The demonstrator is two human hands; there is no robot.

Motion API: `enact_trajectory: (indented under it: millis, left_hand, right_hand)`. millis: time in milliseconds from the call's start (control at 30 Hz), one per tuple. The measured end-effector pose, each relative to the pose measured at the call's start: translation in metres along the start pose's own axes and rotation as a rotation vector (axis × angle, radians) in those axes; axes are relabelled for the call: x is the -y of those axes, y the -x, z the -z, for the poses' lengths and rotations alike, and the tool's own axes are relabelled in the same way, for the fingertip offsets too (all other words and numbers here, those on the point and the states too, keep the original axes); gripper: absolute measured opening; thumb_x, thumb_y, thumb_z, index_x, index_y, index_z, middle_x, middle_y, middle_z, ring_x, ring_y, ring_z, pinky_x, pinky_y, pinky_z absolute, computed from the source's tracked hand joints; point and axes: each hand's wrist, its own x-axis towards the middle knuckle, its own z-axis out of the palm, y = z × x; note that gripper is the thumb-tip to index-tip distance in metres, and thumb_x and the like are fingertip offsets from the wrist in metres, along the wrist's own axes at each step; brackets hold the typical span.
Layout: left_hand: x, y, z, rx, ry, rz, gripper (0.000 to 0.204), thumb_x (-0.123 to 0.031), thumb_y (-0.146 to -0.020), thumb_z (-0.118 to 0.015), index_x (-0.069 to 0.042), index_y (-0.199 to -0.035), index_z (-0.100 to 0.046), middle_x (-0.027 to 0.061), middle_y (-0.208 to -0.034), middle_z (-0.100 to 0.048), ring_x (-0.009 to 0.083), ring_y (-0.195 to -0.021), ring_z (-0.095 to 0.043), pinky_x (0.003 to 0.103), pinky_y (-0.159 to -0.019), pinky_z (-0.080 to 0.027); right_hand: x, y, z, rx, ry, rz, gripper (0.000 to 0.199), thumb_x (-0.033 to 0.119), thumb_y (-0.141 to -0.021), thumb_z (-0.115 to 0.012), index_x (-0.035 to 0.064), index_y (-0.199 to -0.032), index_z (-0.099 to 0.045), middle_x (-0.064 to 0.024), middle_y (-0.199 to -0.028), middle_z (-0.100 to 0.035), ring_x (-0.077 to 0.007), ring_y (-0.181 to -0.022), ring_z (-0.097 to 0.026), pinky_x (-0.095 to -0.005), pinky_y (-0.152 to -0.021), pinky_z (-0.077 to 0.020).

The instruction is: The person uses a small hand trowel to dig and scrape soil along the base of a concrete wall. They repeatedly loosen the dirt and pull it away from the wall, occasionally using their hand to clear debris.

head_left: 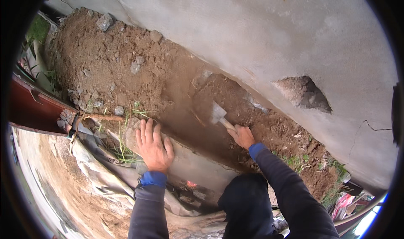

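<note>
My right hand [242, 136] is wrapped round the light handle of a small trowel [218, 112]. Its flat grey blade points away from me, over the brown soil of a trench [185, 108]. I cannot tell whether the blade touches the soil. My left hand [154, 148] lies flat on a long concrete ledge [202, 160] on the near side of the trench, palm down with fingers stretched out. Grass stems [122, 148] stick out beside that hand.
Along the far side runs a grey plastered wall [235, 33] with a broken hole [305, 94]. Heaped soil [113, 58] with stones fills the far left. A reddish-brown metal piece [35, 106] and a crumpled pale sheet [94, 165] lie on the left. My dark-clothed knee [246, 201] is near the ledge.
</note>
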Motion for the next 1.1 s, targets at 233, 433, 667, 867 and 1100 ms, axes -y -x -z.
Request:
enact_trajectory:
  millis: [233, 433, 667, 867, 1100]
  left_hand:
    - [-0.003, -0.001, 0.0, -0.005, 0.034, 0.018, 0.058, -0.029, -0.088, -0.061, 0.002, -0.138, -0.062, 0.022, -0.155, -0.052, 0.0442, -0.155, -0.037, 0.061, -0.127, -0.024]
    - [0.0, 0.001, 0.001, 0.015, 0.034, 0.015, 0.056, -0.027, -0.09, -0.06, 0.001, -0.137, -0.062, 0.0204, -0.157, -0.05, 0.0428, -0.156, -0.034, 0.06, -0.128, -0.023]
    - [0.002, 0.002, 0.001, -0.039, 0.064, 0.009, 0.053, -0.026, -0.089, -0.061, 0.002, -0.135, -0.064, 0.0207, -0.156, -0.052, 0.0423, -0.155, -0.036, 0.06, -0.128, -0.023]
    - [0.001, 0.002, 0.002, -0.008, 0.083, 0.022, 0.053, -0.026, -0.089, -0.061, 0.002, -0.134, -0.064, 0.0213, -0.156, -0.051, 0.0432, -0.156, -0.034, 0.061, -0.129, -0.022]
    - [-0.003, 0.0, 0.001, -0.02, 0.074, 0.024, 0.054, -0.026, -0.089, -0.061, 0.002, -0.135, -0.062, 0.0219, -0.156, -0.05, 0.0435, -0.156, -0.034, 0.061, -0.128, -0.023]
  right_hand:
    - [-0.005, -0.001, -0.008, -0.017, -0.013, 0.078, 0.051, 0.049, -0.102, -0.067, -0.0014, -0.097, -0.071, -0.0296, -0.087, -0.072, -0.049, -0.085, -0.072, -0.0561, -0.077, -0.0562]
    - [0.014, 0.015, 0.001, -0.107, 0.074, -0.013, 0.047, 0.047, -0.1, -0.071, 0.0004, -0.093, -0.07, -0.0296, -0.08, -0.07, -0.0509, -0.079, -0.069, -0.0575, -0.074, -0.0551]
    - [0.116, 0.067, 0.114, -0.181, 0.102, 0.085, 0.042, 0.043, -0.099, -0.073, 0.0016, -0.095, -0.07, -0.0274, -0.077, -0.07, -0.0478, -0.073, -0.07, -0.0542, -0.068, -0.0559]
    - [0.155, 0.075, 0.171, -0.138, 0.168, 0.145, 0.041, 0.041, -0.1, -0.071, 0.0003, -0.097, -0.07, -0.0285, -0.079, -0.07, -0.0471, -0.077, -0.072, -0.0533, -0.071, -0.0571]
    - [0.029, 0.013, 0.055, -0.001, 0.21, -0.165, 0.059, 0.053, -0.102, -0.062, -0.0036, -0.092, -0.077, -0.0309, -0.086, -0.072, -0.0503, -0.084, -0.072, -0.059, -0.08, -0.0565]
